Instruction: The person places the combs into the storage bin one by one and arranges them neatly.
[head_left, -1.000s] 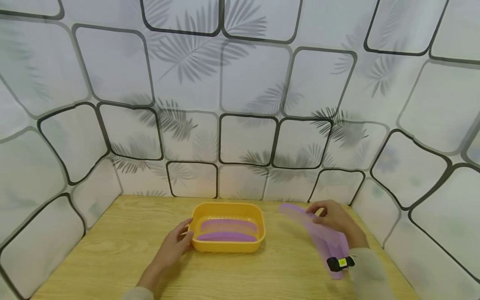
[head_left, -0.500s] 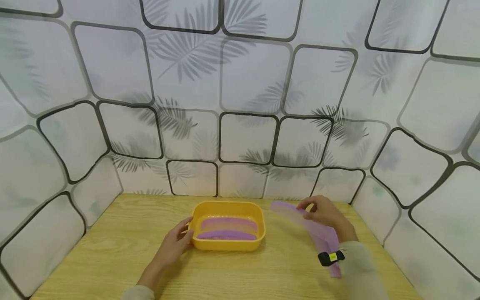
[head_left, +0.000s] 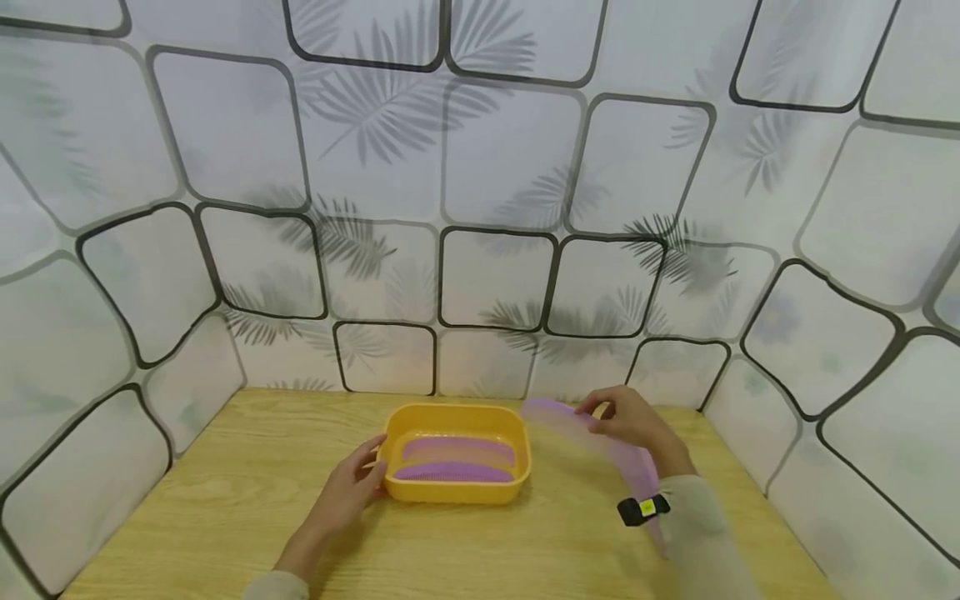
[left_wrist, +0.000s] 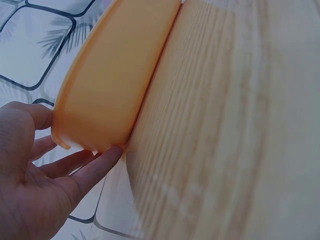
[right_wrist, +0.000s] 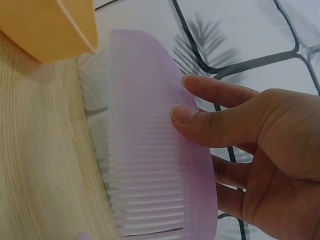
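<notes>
Near left on the counter [head_left: 540, 542], my left grip [head_left: 348, 483] cups the yellow tub's [head_left: 457, 493] end, purple combs [head_left: 453, 473] inside; farther right, my right grip [head_left: 628, 418] pinches a lilac comb [right_wrist: 145, 125] by its spine. I judge it light, stiff, slightly slippery, its teeth fragile; the spine suits holding.

No legible text, brand or number is visible, any marking on the yellow patch [head_left: 647, 507] of the black wristband [head_left: 629, 512] being too small to read.
</notes>
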